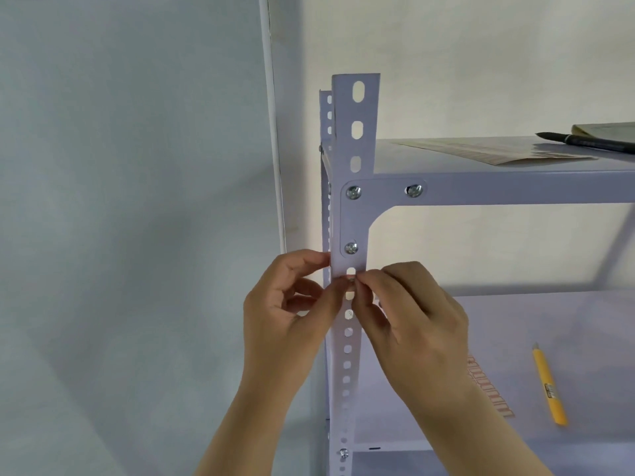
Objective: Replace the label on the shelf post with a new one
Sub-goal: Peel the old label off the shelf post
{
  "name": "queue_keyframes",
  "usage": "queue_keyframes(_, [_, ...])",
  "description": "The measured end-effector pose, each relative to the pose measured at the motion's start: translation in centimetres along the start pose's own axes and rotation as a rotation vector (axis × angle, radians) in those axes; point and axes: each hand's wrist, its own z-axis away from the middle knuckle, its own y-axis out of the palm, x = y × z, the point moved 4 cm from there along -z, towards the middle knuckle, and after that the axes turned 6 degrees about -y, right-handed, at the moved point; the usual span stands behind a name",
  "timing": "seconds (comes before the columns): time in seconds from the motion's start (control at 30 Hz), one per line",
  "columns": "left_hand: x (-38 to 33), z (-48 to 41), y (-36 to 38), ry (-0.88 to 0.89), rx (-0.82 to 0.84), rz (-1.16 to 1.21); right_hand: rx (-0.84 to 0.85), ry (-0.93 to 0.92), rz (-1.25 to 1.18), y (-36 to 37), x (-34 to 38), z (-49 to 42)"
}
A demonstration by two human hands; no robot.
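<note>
The shelf post (355, 139) is a pale lilac slotted metal upright in the middle of the view. A small white label with a red border (347, 277) sits across the post just below the corner bracket's lowest bolt. My left hand (292, 304) pinches the post and the label's left end between thumb and forefinger. On the other side, my right hand (409, 307) has its fingertips on the label's right end. Most of the label is hidden under my fingers. A sheet of red-bordered labels (489, 386) lies on the lower shelf, partly behind my right wrist.
A yellow utility knife (549, 386) lies on the lower shelf (549, 321) at the right. The top shelf (481, 166) holds paper sheets (494, 151) and a black marker (587, 140). A grey wall and a white pipe (273, 132) stand to the left of the post.
</note>
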Motion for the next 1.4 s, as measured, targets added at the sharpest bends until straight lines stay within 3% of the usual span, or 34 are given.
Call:
queue_keyframes(0.33, [0.1,0.0,0.1,-0.039,0.018,0.021,0.135,0.101,-0.033,1.2,0.2,-0.4])
queue_keyframes(0.67, [0.1,0.1,0.0,-0.032,0.027,0.012,0.019,0.056,-0.127,-0.1,-0.1,0.6])
queue_keyframes(0.87, [0.1,0.3,-0.2,-0.005,0.033,-0.004,0.051,0.025,-0.123,0.1,-0.1,0.5])
queue_keyframes(1.17, [-0.7,0.7,-0.6,0.260,-0.040,-0.187,0.148,0.171,-0.295,0.5,-0.3,0.4])
queue_keyframes(1.4, [-0.8,0.7,-0.8,0.448,-0.034,-0.322,0.170,0.180,-0.352,0.3,-0.1,0.6])
